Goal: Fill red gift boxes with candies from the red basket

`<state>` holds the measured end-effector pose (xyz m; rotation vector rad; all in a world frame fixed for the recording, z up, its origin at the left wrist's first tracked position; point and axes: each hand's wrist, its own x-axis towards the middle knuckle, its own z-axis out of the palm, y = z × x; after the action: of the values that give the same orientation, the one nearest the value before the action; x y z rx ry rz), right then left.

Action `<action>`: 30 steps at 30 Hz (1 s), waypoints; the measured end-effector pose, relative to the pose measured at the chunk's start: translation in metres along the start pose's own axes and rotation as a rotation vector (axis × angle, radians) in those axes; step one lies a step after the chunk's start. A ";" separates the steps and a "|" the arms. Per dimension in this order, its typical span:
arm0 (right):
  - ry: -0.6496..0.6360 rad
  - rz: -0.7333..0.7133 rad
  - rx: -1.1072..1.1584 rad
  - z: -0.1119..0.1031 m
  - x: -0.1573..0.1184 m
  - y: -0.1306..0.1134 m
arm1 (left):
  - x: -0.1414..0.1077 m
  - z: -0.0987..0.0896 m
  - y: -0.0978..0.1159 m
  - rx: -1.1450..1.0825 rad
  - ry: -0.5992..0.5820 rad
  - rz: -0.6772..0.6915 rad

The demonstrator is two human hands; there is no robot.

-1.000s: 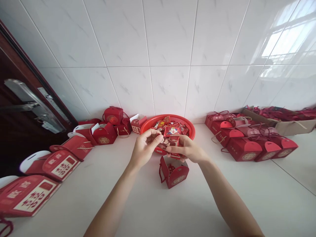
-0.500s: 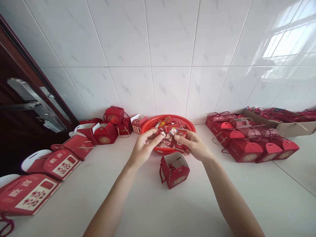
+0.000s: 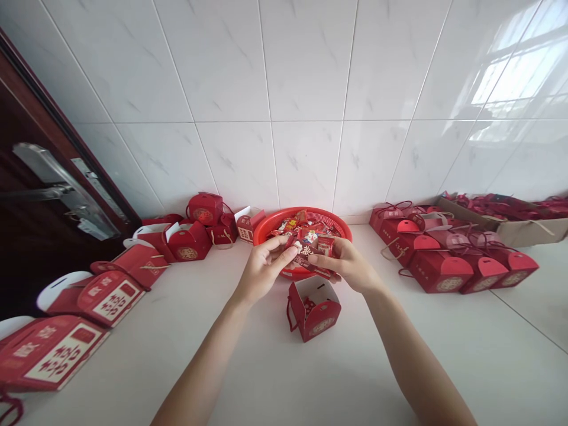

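Over the front of a red plastic basket (image 3: 261, 228), both hands hold wrapped candies. My left hand (image 3: 266, 266) is closed, thumb on top, on a dark red candy packet (image 3: 303, 248) with pale lettering. My right hand (image 3: 350, 263) pinches the other side of the packets, and a brighter red wrapped candy (image 3: 326, 244) shows by its fingers. How many packets are held I cannot tell. Below the hands stands a small red gift box (image 3: 317, 313), open at the top, with something red and white-dotted inside. More candies (image 3: 293, 222) lie in the basket.
Red gift boxes (image 3: 106, 296) with raised lids line the left side, beside a door with a metal handle (image 3: 66, 189). Closed red boxes (image 3: 444, 269) stand in rows on the right, with a cardboard carton (image 3: 528, 231) behind. A tiled wall (image 3: 306, 160) rises at the back.
My right thumb has slid left onto the dark red packet, and the hands have come slightly closer together. The box and basket stay in place.
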<state>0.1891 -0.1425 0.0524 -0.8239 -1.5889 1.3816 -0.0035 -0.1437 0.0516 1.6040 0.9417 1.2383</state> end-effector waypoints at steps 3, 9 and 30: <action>0.002 -0.013 -0.006 -0.003 -0.001 -0.002 | 0.000 -0.002 -0.004 -0.013 -0.011 -0.012; 0.079 -0.053 -0.029 -0.014 -0.006 -0.004 | 0.000 -0.005 -0.006 -0.003 -0.047 -0.021; 0.084 0.069 0.429 -0.017 0.009 0.014 | 0.002 -0.005 -0.013 -0.183 0.087 0.153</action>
<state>0.2000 -0.1255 0.0411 -0.6692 -1.1486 1.6382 -0.0089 -0.1363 0.0408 1.5096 0.7457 1.4665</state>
